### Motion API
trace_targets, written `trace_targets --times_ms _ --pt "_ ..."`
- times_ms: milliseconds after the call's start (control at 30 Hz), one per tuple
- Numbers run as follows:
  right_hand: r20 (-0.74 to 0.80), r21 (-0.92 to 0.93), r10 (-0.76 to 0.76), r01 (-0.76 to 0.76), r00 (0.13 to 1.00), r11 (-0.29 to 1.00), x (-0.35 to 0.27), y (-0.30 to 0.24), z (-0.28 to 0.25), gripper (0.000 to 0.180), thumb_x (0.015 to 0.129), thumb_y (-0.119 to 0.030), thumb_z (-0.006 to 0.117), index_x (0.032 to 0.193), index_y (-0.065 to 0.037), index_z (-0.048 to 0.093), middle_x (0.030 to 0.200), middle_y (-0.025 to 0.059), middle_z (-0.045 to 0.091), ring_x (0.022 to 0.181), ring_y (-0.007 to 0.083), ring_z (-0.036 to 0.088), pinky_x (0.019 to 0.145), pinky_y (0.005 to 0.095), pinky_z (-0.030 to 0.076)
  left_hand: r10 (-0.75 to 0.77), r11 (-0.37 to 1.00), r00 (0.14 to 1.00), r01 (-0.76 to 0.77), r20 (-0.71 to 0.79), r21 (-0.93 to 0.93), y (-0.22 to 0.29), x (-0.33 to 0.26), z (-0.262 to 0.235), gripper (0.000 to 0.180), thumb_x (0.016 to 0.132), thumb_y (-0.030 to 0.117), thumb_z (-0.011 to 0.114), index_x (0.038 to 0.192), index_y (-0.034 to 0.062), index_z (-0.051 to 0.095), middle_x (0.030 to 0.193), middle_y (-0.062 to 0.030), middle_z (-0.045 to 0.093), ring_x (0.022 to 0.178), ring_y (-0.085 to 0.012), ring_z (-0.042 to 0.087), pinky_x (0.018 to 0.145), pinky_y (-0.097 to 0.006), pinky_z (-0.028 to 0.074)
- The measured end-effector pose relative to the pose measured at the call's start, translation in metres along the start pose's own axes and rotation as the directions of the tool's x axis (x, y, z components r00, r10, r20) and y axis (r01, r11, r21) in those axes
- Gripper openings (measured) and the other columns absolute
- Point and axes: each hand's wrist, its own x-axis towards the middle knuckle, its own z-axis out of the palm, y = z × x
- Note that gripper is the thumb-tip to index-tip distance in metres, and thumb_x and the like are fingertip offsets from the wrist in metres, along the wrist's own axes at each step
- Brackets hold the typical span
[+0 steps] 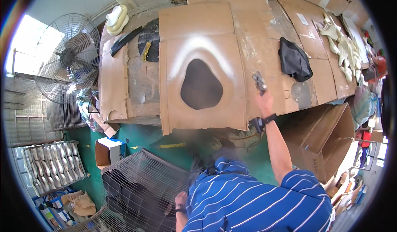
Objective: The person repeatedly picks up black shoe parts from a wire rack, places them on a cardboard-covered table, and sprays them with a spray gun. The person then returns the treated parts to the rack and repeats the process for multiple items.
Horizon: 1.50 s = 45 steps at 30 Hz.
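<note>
Head view looks down on a workbench covered in flattened brown cardboard sheets (198, 21), their surfaces scuffed and streaked with pale overspray. One large sheet bears a single dark, pear-shaped painted patch (201, 85) ringed by a whitish halo. The right hand (264, 101) reaches up over the bench edge and is clenched around a small grey metal spray gun (259, 82), held just right of that patch; a black band sits on the wrist. The left hand (180, 199) hangs low beside the blue-and-white striped shirt, touching the top of a grey wire-mesh cage (140, 182); whether it grips the wire cannot be told. One crumpled black cloth-like piece (294, 60) lies further right on the cardboard, and beyond it a heap of cream, curved moulded shapes (345, 45), too tangled to count. One round wire-guarded metal fan (68, 58) stands at left. One open brown cardboard box (326, 137) sits on the green floor at right.
</note>
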Motion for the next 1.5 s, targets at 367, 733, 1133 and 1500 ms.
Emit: trace_targets --times_ms 367,733,1133,1500 --pt "0.028 0.343 -0.251 0.227 0.967 0.912 -0.24 -0.019 -0.159 0.016 0.084 -0.011 0.066 0.092 0.004 0.066 0.084 0.0109 0.065 0.058 0.0162 0.058 0.053 0.036 0.046 0.76 0.408 0.614 -0.707 0.215 0.577 0.282 0.095 0.055 0.03 0.08 0.005 0.062 0.109 0.0094 0.07 0.11 -0.0161 0.069 0.108 -0.0324 0.065 0.095 -0.04 0.051" --pt "0.008 0.67 -0.306 0.222 0.952 0.708 -0.364 -0.099 -0.216 0.066 0.074 0.009 0.049 0.14 0.005 0.052 0.114 0.0138 0.062 0.093 0.0146 0.063 0.072 0.0263 0.058 0.617 0.125 0.623 -0.681 0.481 0.721 0.405 0.101 0.157 0.04 0.067 0.014 0.072 0.107 0.0142 0.068 0.145 -0.0207 0.038 0.136 -0.0444 0.035 0.114 -0.047 0.035" --pt "0.107 0.398 -0.548 0.47 0.829 0.788 -0.336 -0.136 -0.225 0.055 0.087 -0.002 0.072 0.139 0.001 0.055 0.092 0.0143 0.065 0.075 0.0205 0.062 0.068 0.0317 0.049 0.66 0.169 0.505 -0.822 0.557 0.544 0.38 0.147 0.135 0.038 0.062 0.003 0.073 0.099 0.0117 0.07 0.159 -0.0207 0.027 0.147 -0.0393 0.026 0.12 -0.044 0.029" --pt "0.256 0.294 -0.521 0.448 0.814 0.844 -0.331 -0.125 -0.25 0.055 0.083 0.0 0.074 0.135 0.0 0.058 0.099 0.019 0.068 0.079 0.03 0.066 0.072 0.034 0.052 0.663 0.186 0.512 -0.819 0.546 0.543 0.372 0.142 0.134 0.035 0.065 0.0 0.067 0.099 0.0109 0.069 0.163 -0.019 0.021 0.152 -0.0399 0.016 0.124 -0.041 0.021"
